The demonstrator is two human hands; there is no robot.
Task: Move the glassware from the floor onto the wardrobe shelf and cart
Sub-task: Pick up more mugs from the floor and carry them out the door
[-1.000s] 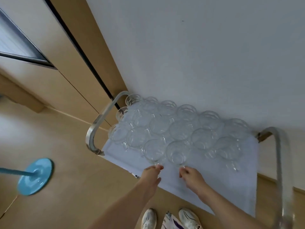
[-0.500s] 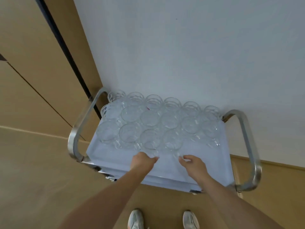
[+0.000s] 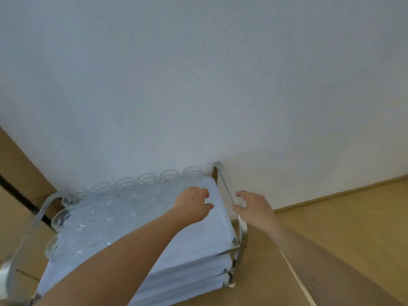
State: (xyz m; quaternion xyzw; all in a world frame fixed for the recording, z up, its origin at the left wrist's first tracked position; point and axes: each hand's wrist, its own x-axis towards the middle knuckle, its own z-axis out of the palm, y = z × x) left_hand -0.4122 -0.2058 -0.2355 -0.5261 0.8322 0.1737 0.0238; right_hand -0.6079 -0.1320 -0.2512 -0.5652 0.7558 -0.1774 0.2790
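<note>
Several clear glasses point(image 3: 106, 208) stand packed in rows on the white-covered top shelf of the cart point(image 3: 198, 246), filling its left and back part. My left hand point(image 3: 194, 204) hovers over the shelf's right end just past the glasses, its fingers loosely curled with nothing visible in them. My right hand point(image 3: 254, 206) is spread beside the cart's right metal handle point(image 3: 223, 180), with thumb and fingers apart and close to the bar. Whether it touches the bar I cannot tell.
The cart stands against a white wall point(image 3: 198, 85), with a second metal handle point(image 3: 28, 235) on its left and lower white shelves under the top one. Wooden floor point(image 3: 342, 217) lies to the right. A wooden panel point(image 3: 15, 164) rises at the far left.
The view has swung to the right and up. Both hands left the front row of glasses and moved to the cart's right end, the right hand reaching the handle.
</note>
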